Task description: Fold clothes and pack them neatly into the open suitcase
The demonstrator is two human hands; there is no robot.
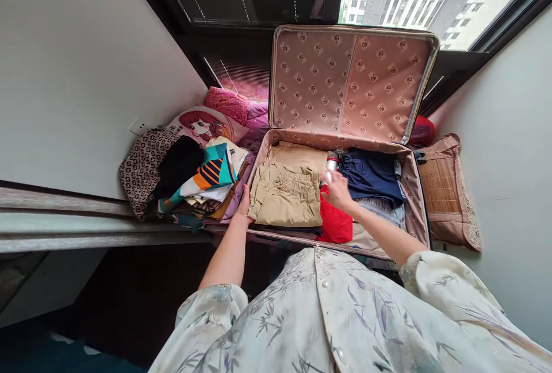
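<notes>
Resting on the near left rim of the open suitcase [414, 200], your left hand [244, 203] lies with fingers loose, touching the edge of the folded beige clothes [284, 192]; your right hand [337, 189] hovers over the middle of the case, fingers curled around a small white object [328, 176] whose kind is too blurred to tell; red cloth [334, 225] lies under that wrist, navy clothing [371, 176] just beyond; a heap of mixed garments [207, 180] sits outside, left of the case.
</notes>
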